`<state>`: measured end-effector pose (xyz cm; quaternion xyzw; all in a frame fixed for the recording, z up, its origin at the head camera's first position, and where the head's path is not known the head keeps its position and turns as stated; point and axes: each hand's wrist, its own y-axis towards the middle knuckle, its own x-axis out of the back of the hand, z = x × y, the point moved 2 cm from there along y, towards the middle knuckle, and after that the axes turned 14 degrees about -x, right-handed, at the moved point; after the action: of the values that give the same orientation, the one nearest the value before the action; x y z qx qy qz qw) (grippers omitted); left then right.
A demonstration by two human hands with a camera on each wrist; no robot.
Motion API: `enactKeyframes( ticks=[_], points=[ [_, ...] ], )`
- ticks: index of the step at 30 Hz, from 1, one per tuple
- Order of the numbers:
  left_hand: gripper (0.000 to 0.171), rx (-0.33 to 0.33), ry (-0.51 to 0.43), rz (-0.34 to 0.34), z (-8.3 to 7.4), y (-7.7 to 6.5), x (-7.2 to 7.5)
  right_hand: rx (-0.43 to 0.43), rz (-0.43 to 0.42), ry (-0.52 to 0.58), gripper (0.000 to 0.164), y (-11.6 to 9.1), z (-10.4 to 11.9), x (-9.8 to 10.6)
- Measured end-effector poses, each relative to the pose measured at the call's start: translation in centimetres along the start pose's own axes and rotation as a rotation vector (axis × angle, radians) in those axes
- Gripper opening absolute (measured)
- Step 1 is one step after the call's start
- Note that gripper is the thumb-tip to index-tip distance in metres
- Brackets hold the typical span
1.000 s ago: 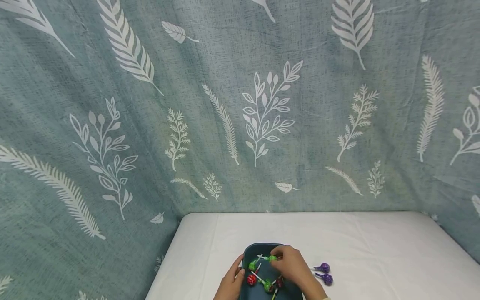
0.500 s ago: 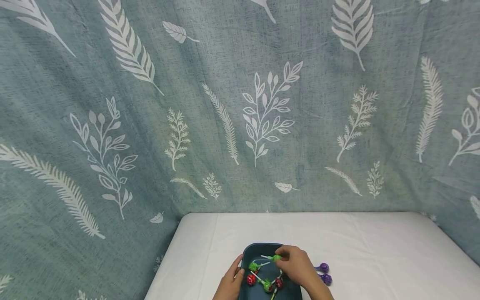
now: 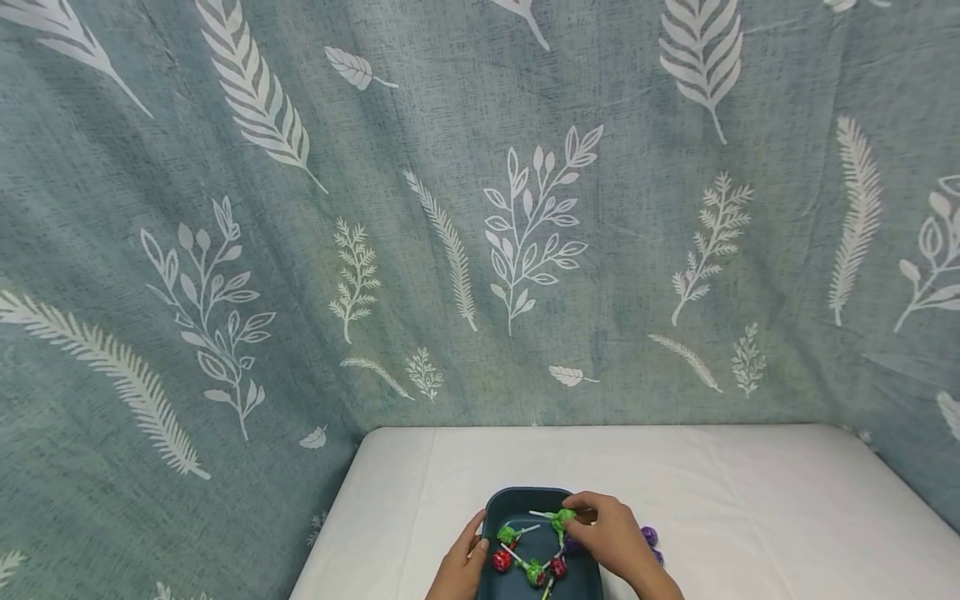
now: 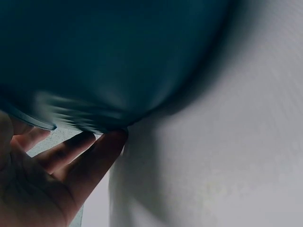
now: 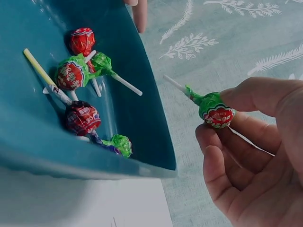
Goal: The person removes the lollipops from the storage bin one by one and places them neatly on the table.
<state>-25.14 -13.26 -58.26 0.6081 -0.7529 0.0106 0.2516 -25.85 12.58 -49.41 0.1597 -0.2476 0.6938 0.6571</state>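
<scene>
My right hand (image 3: 609,533) pinches a green-wrapped lollipop (image 5: 217,111) between thumb and fingers, its white stick pointing left over the dark teal tray (image 3: 525,489). Seen from the right wrist, this lollipop is clear of the tray's wall. At the tray's left side, my left hand (image 3: 461,563) grips the rim, thumb over the top and fingers against the outer wall. Inside lie a red lollipop (image 5: 82,41), a dark red lollipop (image 5: 83,118) and several green lollipops (image 5: 72,73), some overlapping. Something purple shows beside the lower green one.
Two purple lollipops (image 3: 649,535) lie on the white tabletop (image 3: 750,500) right of the tray, partly hidden by my right hand. A blue-green curtain (image 3: 420,300) with white leaf prints hangs behind the table and along its left side.
My right hand has moved to the right with the green lollipop, toward the tray's right edge. It covers more of the purple lollipops on the table. My left hand stays on the rim.
</scene>
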Motion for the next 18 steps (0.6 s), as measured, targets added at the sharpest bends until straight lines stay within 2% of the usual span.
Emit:
enactKeyframes(
  ticks=[8,18],
  points=[
    [0.049,0.002,0.005,-0.009,-0.2,-0.1,-0.1,0.014,-0.023,0.043,0.022,-0.4,-0.4,0.6],
    [0.048,0.006,0.005,-0.013,-0.4,-0.1,-0.1,0.005,-0.047,0.022,0.022,-0.7,-1.3,1.4]
  ],
)
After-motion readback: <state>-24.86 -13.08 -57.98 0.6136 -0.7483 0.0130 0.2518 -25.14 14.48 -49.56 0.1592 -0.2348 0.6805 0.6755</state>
